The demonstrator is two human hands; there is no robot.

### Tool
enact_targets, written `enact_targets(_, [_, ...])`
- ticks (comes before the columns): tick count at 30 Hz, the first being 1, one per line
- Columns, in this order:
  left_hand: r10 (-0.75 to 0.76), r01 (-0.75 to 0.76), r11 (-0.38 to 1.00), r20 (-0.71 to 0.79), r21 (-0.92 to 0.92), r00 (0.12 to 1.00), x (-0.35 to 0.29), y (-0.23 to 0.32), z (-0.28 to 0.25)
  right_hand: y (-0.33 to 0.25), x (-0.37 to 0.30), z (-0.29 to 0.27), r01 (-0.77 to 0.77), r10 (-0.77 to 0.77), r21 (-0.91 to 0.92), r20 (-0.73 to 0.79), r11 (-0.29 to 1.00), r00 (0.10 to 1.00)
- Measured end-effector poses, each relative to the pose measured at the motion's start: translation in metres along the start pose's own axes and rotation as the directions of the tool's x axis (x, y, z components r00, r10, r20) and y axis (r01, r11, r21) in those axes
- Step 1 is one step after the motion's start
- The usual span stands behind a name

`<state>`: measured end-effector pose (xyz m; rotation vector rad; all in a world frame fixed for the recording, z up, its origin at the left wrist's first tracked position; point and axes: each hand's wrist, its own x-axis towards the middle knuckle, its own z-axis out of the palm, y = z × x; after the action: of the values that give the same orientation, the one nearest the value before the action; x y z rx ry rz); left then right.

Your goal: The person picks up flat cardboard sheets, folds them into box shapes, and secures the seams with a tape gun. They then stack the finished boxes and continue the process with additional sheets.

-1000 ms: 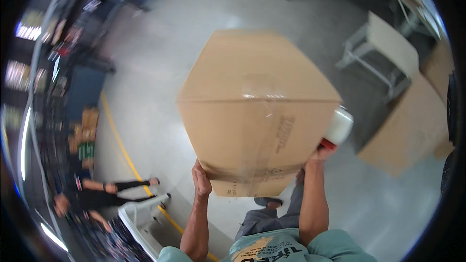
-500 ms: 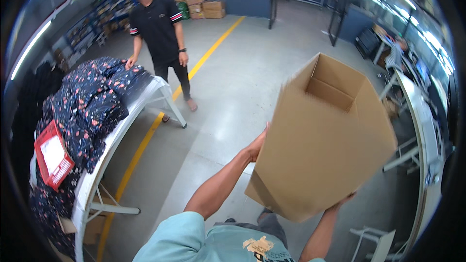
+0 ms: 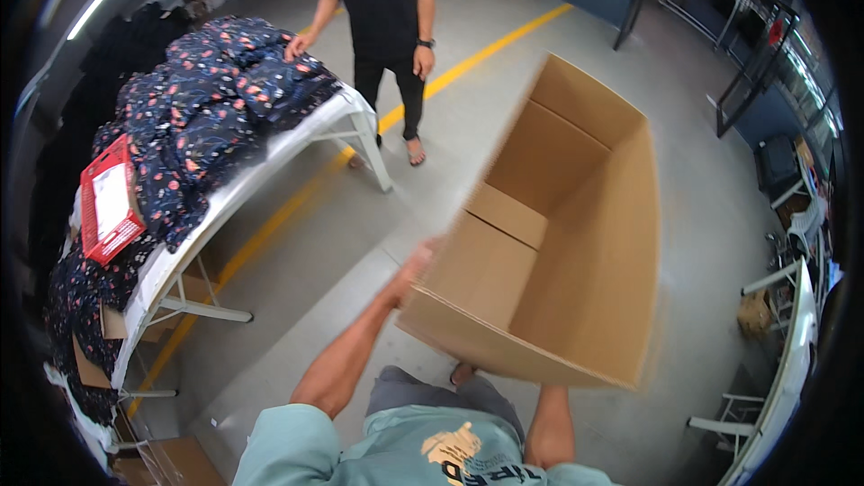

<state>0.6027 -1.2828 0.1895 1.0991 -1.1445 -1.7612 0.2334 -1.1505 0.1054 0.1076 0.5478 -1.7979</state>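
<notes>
In front of my body I carry a large brown cardboard box, tilted, with its open top facing me so that the bare inside and bottom flaps show. My left hand, smeared by motion, grips the box at its left side. My right forearm goes up behind the box's near edge; the right hand is hidden there and supports it from below.
To the left, a white table bears a heap of dark floral fabric and a red basket. A person stands at its far end, one hand on the fabric. Another white table stands at the right.
The box has turned and tipped toward me, so its inside now shows. It has shifted left, and my left hand with it. My view has swung, bringing the person and fabric table nearer.
</notes>
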Motion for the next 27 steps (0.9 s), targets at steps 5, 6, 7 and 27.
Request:
enact_targets(5, [-0.297, 0.331, 0.943, -0.479, -0.014, 0.826, -0.047, -0.058, -0.135, 0.025, 0.016, -0.017, -0.213, 0.213, 0.005, -0.078, 0.977, 0.974])
enact_targets(6, [-0.405, 0.434, 0.896, -0.570, -0.092, 0.715, -0.070, -0.076, -0.160, 0.027, 0.004, -0.030, -0.217, 0.195, -0.073, -0.232, 0.973, 0.953])
enact_targets(7, [-0.472, 0.490, 0.862, -0.560, -0.131, 0.681, -0.097, -0.097, -0.177, 0.022, -0.019, -0.046, -0.255, 0.224, -0.083, -0.277, 0.963, 0.935])
enact_targets(27, [0.848, -0.896, 0.417, 0.420, -0.151, 0.324, -0.126, 0.262, 0.058, 0.310, -0.595, -0.084, 0.682, -0.361, -0.016, -0.857, 0.731, 0.367])
